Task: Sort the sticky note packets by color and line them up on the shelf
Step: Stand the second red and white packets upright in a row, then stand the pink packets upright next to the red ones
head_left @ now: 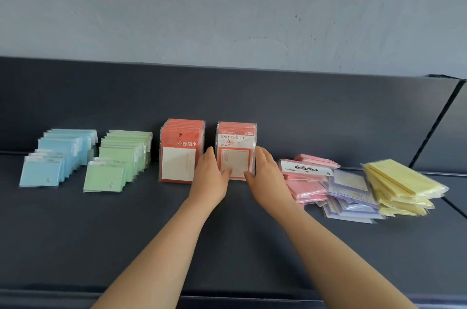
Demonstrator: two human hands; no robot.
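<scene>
Two upright rows of red sticky note packets stand mid-shelf: one with Chinese lettering (180, 154) and one marked UNIVERSITY (235, 147). My left hand (211, 176) presses the left side of the UNIVERSITY row, thumb on its front. My right hand (265, 174) presses its right side with straight fingers. Blue packets (50, 164) and green packets (116, 164) stand in rows at the left. Loose heaps of pink packets (307, 177), purple packets (351, 195) and yellow packets (401, 187) lie at the right.
The dark grey shelf (227, 245) runs the width of the view, with a dark back panel and a pale wall (227, 5) above it. A seam (434, 121) splits the shelf at the far right. Bare shelf surface lies in front of the packets.
</scene>
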